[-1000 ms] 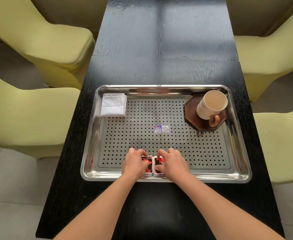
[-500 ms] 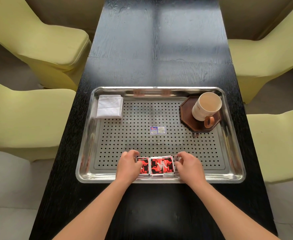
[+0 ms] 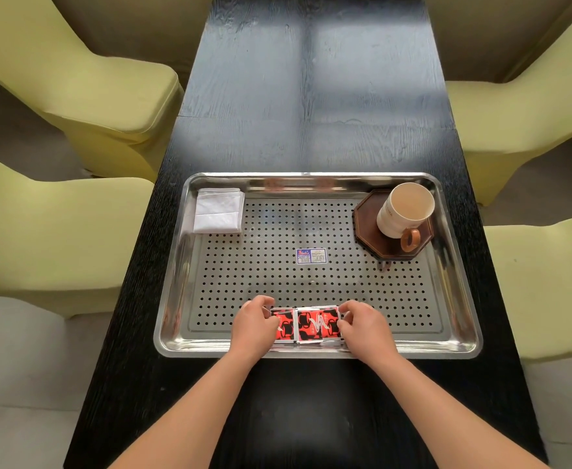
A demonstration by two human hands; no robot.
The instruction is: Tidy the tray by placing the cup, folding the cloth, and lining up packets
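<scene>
Fingers (image 3: 265, 300) of left hand (image 3: 253, 325) and right hand (image 3: 366, 326) pinch packets (image 3: 313, 324) (row lies left-right).

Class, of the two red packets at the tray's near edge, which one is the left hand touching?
The left packet, its outer edge under the left hand; the right packet meets only the right hand.

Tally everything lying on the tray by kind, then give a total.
Red packets: 2 in view
Cup: 1
Coaster: 1
Folded cloth: 1
Sticker: 1
Total: 6
</scene>
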